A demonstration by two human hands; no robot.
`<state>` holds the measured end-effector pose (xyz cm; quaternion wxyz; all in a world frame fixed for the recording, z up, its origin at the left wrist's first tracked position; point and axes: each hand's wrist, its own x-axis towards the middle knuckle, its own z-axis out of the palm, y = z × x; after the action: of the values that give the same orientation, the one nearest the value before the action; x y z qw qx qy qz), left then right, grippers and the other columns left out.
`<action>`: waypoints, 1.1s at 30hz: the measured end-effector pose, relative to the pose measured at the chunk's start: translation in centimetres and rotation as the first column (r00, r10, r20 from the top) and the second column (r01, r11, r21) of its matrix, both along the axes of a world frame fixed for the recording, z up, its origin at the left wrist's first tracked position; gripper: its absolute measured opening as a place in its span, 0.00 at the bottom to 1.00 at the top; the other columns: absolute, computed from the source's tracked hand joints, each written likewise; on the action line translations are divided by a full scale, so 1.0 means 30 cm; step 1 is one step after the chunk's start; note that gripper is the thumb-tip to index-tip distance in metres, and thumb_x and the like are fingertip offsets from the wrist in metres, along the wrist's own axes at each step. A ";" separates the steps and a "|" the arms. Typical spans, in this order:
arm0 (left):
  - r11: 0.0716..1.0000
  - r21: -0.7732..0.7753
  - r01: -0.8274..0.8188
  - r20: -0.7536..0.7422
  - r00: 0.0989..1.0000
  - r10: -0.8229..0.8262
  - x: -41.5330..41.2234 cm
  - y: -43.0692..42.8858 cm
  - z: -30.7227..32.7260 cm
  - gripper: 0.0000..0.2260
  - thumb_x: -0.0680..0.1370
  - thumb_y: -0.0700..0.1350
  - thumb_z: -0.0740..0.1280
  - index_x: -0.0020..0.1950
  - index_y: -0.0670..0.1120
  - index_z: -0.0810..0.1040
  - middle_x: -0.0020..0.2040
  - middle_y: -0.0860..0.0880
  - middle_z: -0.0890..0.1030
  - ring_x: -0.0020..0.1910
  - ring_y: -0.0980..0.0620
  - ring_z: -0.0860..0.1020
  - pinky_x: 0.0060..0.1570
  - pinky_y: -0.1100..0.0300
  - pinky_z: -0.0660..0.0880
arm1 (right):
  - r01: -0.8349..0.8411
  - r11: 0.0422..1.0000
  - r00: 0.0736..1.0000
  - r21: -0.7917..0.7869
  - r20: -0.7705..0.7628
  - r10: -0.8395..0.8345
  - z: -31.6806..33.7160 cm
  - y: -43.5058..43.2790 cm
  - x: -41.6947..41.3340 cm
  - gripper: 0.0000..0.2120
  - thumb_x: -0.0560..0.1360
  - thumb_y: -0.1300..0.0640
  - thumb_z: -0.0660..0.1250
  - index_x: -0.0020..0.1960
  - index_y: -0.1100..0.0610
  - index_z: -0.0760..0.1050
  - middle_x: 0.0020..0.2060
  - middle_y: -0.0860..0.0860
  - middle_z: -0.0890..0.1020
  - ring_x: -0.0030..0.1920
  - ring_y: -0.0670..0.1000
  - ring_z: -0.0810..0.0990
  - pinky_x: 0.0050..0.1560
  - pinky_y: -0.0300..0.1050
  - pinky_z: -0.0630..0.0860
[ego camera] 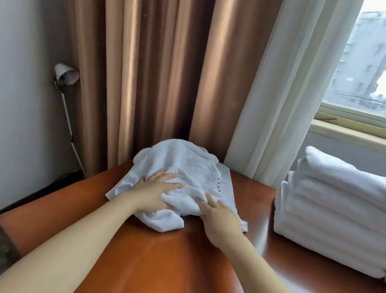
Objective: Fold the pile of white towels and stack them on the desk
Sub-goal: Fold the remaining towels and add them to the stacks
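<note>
Left hand (157,190) and right hand (220,219) press straight, spread fingers onto the crumpled towel (184,167) beneath them on the desk (148,262), seemingly flattening it for folding, the folded stack (339,213) well right of the fingers.

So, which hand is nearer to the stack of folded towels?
The right hand. It lies on the crumpled towel, left of the stack; the left hand lies farther left on that towel.

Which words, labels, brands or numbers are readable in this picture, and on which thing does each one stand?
None can be read.
Crumpled towel: one small dark embroidered mark, too small and blurred to read.
Folded towel stack: no text shows.
</note>
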<state>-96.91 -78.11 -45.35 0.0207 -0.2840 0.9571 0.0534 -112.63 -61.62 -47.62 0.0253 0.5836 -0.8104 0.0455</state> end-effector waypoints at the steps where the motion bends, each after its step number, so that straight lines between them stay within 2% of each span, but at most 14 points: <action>1: 1.000 -0.007 0.010 0.026 1.000 -0.010 -0.003 0.001 0.007 0.31 0.80 0.51 0.63 0.78 0.67 0.51 0.80 0.61 0.41 0.79 0.51 0.36 0.74 0.40 0.59 | -0.008 1.000 1.000 0.027 0.023 0.007 0.011 -0.002 -0.003 0.22 0.84 0.55 0.53 0.77 0.45 0.59 0.73 0.45 0.64 0.68 0.54 0.67 0.60 0.51 0.68; 3: 0.999 0.041 -0.003 -0.016 1.000 0.003 -0.001 0.014 0.030 0.26 0.83 0.49 0.59 0.78 0.66 0.55 0.81 0.59 0.45 0.80 0.52 0.39 0.76 0.40 0.54 | 0.009 0.998 0.993 0.066 0.120 -0.017 0.055 -0.002 -0.008 0.17 0.84 0.56 0.52 0.71 0.48 0.66 0.66 0.47 0.70 0.64 0.55 0.70 0.53 0.50 0.70; 4: 0.997 0.071 -0.018 -0.083 0.996 0.024 0.002 0.022 0.045 0.24 0.83 0.47 0.59 0.77 0.65 0.60 0.81 0.59 0.49 0.80 0.52 0.44 0.76 0.42 0.55 | 0.055 0.998 0.982 0.044 0.177 -0.062 0.085 -0.001 -0.007 0.12 0.83 0.56 0.51 0.62 0.50 0.70 0.60 0.49 0.74 0.60 0.56 0.73 0.48 0.48 0.71; 6: 0.987 0.130 -0.091 -0.281 0.951 0.125 0.010 0.042 0.079 0.19 0.83 0.44 0.57 0.71 0.61 0.72 0.76 0.56 0.66 0.76 0.49 0.63 0.71 0.48 0.65 | 0.166 0.979 0.959 -0.116 0.252 -0.133 0.158 0.003 -0.007 0.09 0.83 0.55 0.51 0.47 0.53 0.68 0.46 0.52 0.77 0.50 0.58 0.77 0.39 0.47 0.68; 8: 0.972 0.144 -0.186 -0.433 0.871 0.231 0.022 0.068 0.116 0.14 0.83 0.46 0.55 0.55 0.53 0.81 0.56 0.49 0.82 0.56 0.44 0.79 0.52 0.47 0.76 | 0.244 0.906 0.924 -0.345 0.368 -0.109 0.243 0.014 -0.003 0.11 0.83 0.55 0.51 0.44 0.54 0.67 0.39 0.50 0.76 0.42 0.55 0.76 0.37 0.48 0.67; 9: 0.968 0.106 -0.228 -0.473 0.845 0.251 0.028 0.079 0.135 0.14 0.83 0.46 0.55 0.49 0.49 0.81 0.47 0.46 0.82 0.47 0.42 0.80 0.45 0.46 0.77 | 0.295 0.845 0.869 -0.445 0.493 -0.044 0.290 0.021 0.003 0.12 0.83 0.56 0.52 0.43 0.54 0.68 0.37 0.48 0.75 0.39 0.51 0.75 0.38 0.48 0.67; 11: 0.951 0.086 -0.298 -0.556 0.777 0.294 0.034 0.094 0.176 0.13 0.83 0.46 0.56 0.46 0.46 0.78 0.41 0.47 0.80 0.41 0.45 0.79 0.41 0.47 0.78 | 0.416 0.726 0.696 -0.548 0.705 0.133 0.387 0.037 0.021 0.13 0.83 0.56 0.52 0.43 0.51 0.71 0.37 0.47 0.75 0.38 0.47 0.73 0.39 0.44 0.69; 13: 0.938 0.186 -0.291 -0.676 0.655 0.337 0.034 0.118 0.241 0.10 0.83 0.48 0.59 0.48 0.48 0.78 0.43 0.50 0.80 0.42 0.49 0.79 0.43 0.50 0.79 | 0.489 0.680 0.549 -0.547 0.798 0.248 0.471 0.061 0.041 0.13 0.83 0.56 0.52 0.48 0.52 0.75 0.42 0.49 0.79 0.44 0.49 0.76 0.43 0.43 0.73; 17: 0.930 0.368 -0.018 -0.876 0.328 0.353 0.021 0.226 0.426 0.04 0.79 0.44 0.65 0.46 0.51 0.79 0.42 0.57 0.80 0.41 0.58 0.77 0.36 0.64 0.73 | 0.547 0.605 0.372 -0.579 0.815 0.444 0.583 0.143 0.090 0.12 0.83 0.54 0.55 0.54 0.51 0.77 0.51 0.54 0.82 0.52 0.53 0.80 0.53 0.54 0.79; 20: 0.898 0.387 0.209 -0.918 0.180 0.353 0.017 0.360 0.560 0.06 0.79 0.40 0.64 0.47 0.50 0.79 0.42 0.58 0.80 0.41 0.60 0.78 0.37 0.68 0.75 | 0.552 0.526 0.363 -0.647 0.755 0.547 0.659 0.219 0.124 0.11 0.83 0.53 0.56 0.52 0.48 0.78 0.50 0.51 0.83 0.51 0.50 0.81 0.55 0.52 0.78; 25: 0.853 0.296 0.429 -0.954 0.087 0.287 0.000 0.589 0.695 0.06 0.80 0.36 0.64 0.53 0.43 0.80 0.42 0.55 0.82 0.38 0.64 0.79 0.36 0.70 0.75 | 0.502 0.425 0.413 -0.753 0.641 0.647 0.767 0.391 0.156 0.12 0.83 0.52 0.58 0.51 0.45 0.81 0.48 0.49 0.83 0.51 0.48 0.81 0.53 0.47 0.77; 28: 0.789 0.286 0.544 -0.955 0.095 0.281 -0.018 0.699 0.728 0.04 0.80 0.38 0.67 0.50 0.45 0.81 0.39 0.57 0.83 0.37 0.64 0.80 0.38 0.66 0.77 | 0.500 0.366 0.496 -0.785 0.606 0.622 0.797 0.513 0.153 0.13 0.83 0.51 0.59 0.46 0.44 0.81 0.42 0.48 0.81 0.45 0.47 0.80 0.49 0.46 0.77; 31: 0.769 0.285 0.572 -0.959 0.175 0.225 -0.060 0.803 0.722 0.04 0.81 0.42 0.67 0.50 0.47 0.82 0.44 0.54 0.83 0.40 0.60 0.80 0.40 0.64 0.76 | 0.503 0.321 0.583 -0.803 0.589 0.560 0.787 0.640 0.139 0.13 0.82 0.51 0.61 0.43 0.48 0.81 0.36 0.45 0.78 0.36 0.42 0.76 0.39 0.36 0.73; 33: 0.719 0.317 0.619 -0.948 0.238 0.212 -0.100 0.875 0.688 0.05 0.81 0.42 0.66 0.52 0.45 0.82 0.41 0.54 0.82 0.37 0.61 0.79 0.37 0.66 0.74 | 0.512 0.323 0.624 -0.796 0.603 0.496 0.754 0.732 0.119 0.11 0.82 0.49 0.62 0.46 0.49 0.81 0.37 0.45 0.78 0.38 0.42 0.76 0.40 0.36 0.73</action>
<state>-99.91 -51.87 -24.70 -0.4537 -0.0237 0.7111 0.5366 -109.05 -39.66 -25.00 0.0059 0.3627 -0.5456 0.7554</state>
